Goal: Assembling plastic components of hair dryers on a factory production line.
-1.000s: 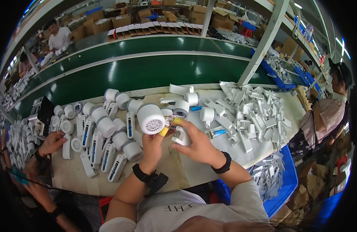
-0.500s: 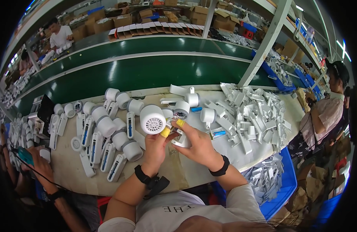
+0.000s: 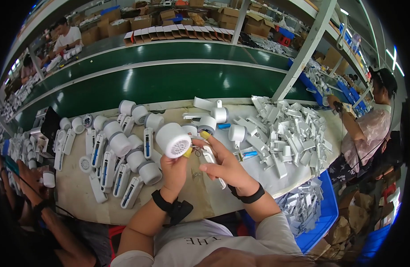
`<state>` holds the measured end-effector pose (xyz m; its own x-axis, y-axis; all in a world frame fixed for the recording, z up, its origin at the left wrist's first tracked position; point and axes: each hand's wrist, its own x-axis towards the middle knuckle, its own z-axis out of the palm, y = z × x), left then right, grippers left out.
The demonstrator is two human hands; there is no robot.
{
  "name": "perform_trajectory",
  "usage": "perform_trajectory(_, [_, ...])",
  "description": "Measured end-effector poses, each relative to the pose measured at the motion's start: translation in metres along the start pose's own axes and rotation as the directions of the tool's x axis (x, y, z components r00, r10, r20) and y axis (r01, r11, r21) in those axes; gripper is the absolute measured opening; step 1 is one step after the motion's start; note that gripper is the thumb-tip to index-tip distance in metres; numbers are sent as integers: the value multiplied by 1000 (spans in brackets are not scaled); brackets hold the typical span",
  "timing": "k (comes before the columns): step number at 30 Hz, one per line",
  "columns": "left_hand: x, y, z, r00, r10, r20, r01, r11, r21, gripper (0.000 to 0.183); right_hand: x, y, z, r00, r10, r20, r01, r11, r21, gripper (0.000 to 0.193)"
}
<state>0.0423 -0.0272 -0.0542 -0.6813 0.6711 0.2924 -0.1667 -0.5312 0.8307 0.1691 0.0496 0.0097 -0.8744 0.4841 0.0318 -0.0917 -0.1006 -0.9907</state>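
My left hand (image 3: 174,172) is closed around a white handheld fan head (image 3: 169,137), its round grille tilted down toward me. In my right hand (image 3: 231,165) is a slim white handle shell (image 3: 208,155), seen nearly edge-on between thumb and fingers. Thin wires run between the fan head and the shell. Yellow covers wrap some fingertips on both hands. Just beyond my hands lie more fan heads, one (image 3: 207,124) with its inside exposed. A blue battery cell (image 3: 249,154) rests to the right of my right hand.
Several fans (image 3: 111,142) with open handles crowd the table's left. White plastic shells (image 3: 289,129) are heaped at the right, above a blue bin (image 3: 333,204) of parts. A green conveyor (image 3: 178,84) runs behind. Co-workers stand at left and right (image 3: 369,120).
The fan head has tipped, its grille turning downward. My right hand has turned the handle shell from broadside to edge-on. The co-worker at right has reached an arm forward.
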Motion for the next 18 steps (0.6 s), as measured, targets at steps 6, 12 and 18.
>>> perform_trajectory(6, [3,5,2,968,-234,85,248,884,-395,28,1,-10,-19,904,-425,-49,184,489,-853,70])
perform_trajectory(12, [-1,-4,4,962,-268,55,270,904,-330,29,6,-10,-6,837,-493,237,328,105,-939,71])
perform_trajectory(18, [-11,-11,5,979,-190,68,202,931,-303,29,6,-11,9,855,-471,219,281,65,-957,74])
